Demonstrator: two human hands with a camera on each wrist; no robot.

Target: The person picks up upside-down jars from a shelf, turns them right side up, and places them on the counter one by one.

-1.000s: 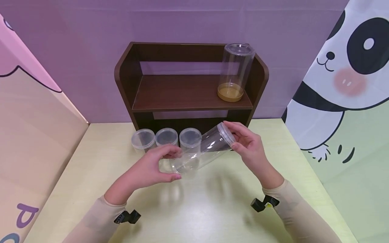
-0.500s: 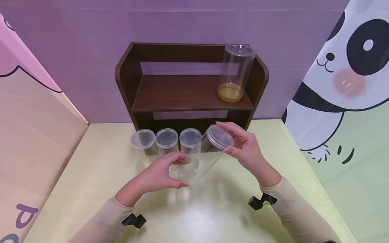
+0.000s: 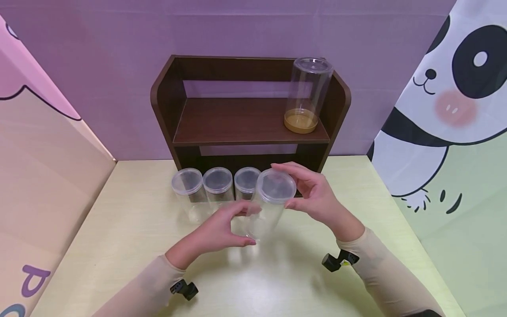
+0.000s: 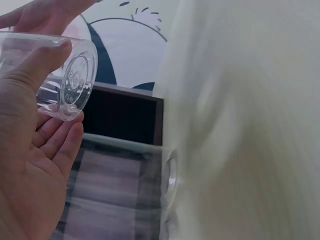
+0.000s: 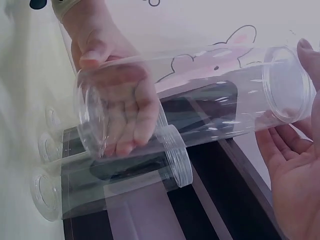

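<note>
Between my two hands is a clear plastic jar (image 3: pixel 272 207) with a see-through lid, slightly tilted over the table. My left hand (image 3: pixel 219 231) grips it near the base, thumb on the near side and fingers behind; the left wrist view shows the moulded bottom (image 4: pixel 76 82) beside those fingers. At the lid end, my right hand (image 3: pixel 314 196) holds the rim between thumb and fingers. Three similar lidded jars stand in a row to the left: one at the far left (image 3: pixel 187 181), one in the middle (image 3: pixel 218 179), and one (image 3: pixel 246 178) partly hidden behind the held jar.
Behind the row stands a dark brown two-level shelf (image 3: pixel 229 119). On its upper board, at the right, rests a larger clear jar (image 3: pixel 310 90) with a tan lid at the bottom. Printed panels flank the pale table (image 3: pixel 130 211).
The held jar has swung from a strong slant to nearly upright. My left hand has moved right with the base, while my right hand shifted a little left and down with the lid.
</note>
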